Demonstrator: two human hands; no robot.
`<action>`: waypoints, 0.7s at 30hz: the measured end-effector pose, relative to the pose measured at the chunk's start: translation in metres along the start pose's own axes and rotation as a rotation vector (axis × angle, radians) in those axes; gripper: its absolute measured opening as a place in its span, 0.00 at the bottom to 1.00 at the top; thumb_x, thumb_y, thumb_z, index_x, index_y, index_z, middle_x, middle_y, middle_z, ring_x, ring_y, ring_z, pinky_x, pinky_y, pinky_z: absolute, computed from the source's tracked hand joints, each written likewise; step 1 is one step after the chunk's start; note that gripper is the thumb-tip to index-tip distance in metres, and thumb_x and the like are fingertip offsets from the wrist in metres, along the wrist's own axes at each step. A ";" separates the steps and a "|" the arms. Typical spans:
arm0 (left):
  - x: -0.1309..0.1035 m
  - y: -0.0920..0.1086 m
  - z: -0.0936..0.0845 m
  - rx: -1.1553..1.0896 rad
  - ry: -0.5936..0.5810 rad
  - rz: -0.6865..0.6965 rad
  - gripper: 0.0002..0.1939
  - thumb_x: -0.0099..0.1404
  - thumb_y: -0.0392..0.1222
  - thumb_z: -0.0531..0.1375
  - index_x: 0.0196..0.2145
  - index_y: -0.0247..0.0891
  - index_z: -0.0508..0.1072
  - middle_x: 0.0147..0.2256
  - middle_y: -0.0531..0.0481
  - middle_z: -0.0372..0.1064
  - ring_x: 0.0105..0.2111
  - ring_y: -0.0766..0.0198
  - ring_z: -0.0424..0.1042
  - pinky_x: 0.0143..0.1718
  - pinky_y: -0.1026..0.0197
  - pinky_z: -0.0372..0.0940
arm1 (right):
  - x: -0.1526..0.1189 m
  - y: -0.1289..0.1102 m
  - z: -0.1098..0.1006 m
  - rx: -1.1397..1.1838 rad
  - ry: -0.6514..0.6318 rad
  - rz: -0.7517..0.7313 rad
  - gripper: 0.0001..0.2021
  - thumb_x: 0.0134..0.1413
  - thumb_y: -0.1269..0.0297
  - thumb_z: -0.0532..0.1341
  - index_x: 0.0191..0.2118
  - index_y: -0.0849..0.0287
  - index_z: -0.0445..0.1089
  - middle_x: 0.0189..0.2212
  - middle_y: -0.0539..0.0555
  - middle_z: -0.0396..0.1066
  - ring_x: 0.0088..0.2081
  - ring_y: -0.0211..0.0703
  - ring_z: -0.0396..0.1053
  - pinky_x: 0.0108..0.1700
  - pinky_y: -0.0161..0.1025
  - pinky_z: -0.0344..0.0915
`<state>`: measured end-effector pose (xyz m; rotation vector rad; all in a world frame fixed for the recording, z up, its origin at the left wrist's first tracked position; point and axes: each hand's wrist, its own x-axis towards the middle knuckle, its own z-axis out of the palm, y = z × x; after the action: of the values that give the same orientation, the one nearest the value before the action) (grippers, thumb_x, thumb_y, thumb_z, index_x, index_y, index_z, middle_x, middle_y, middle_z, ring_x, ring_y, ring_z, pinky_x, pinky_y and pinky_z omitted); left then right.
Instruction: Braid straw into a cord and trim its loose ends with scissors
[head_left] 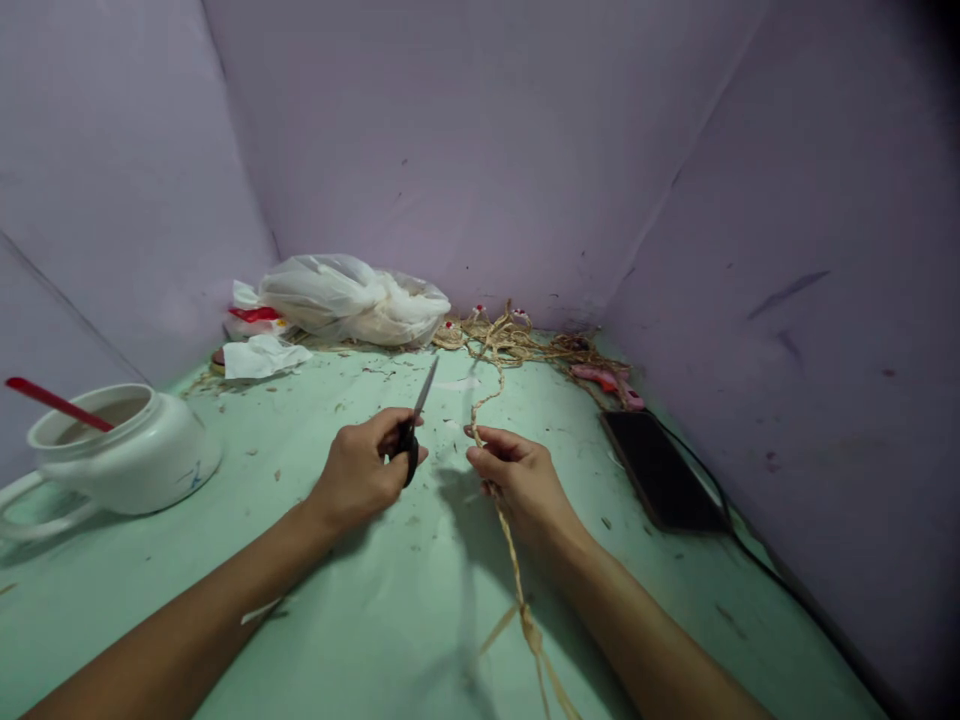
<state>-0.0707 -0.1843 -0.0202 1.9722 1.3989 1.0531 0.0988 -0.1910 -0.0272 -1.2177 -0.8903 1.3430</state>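
My left hand is closed round the black handles of a pair of scissors, whose blades point up and away from me. To the right of it, my right hand pinches a straw-coloured braided cord between thumb and fingers. From that pinch the cord runs back to a tangled heap of the same cord by the wall. Its near end hangs toward me and frays into loose strands. The scissors and the cord are apart.
At the left stands a white pot-shaped mug with a red-handled utensil in it. A knotted plastic bag and white paper lie at the back. On the right are a phone, a black cable and a pink tool.
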 end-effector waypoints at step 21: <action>-0.009 0.004 0.003 0.749 -0.218 0.256 0.22 0.55 0.41 0.50 0.49 0.41 0.60 0.35 0.48 0.71 0.33 0.56 0.70 0.32 0.58 0.61 | -0.007 0.003 0.002 -0.143 -0.118 -0.134 0.06 0.37 0.67 0.62 0.25 0.64 0.71 0.12 0.46 0.61 0.16 0.31 0.55 0.20 0.31 0.52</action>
<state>-0.0674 -0.1943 -0.0216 2.7506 1.5852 0.3901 0.0952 -0.1980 -0.0288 -1.1737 -1.1477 1.2706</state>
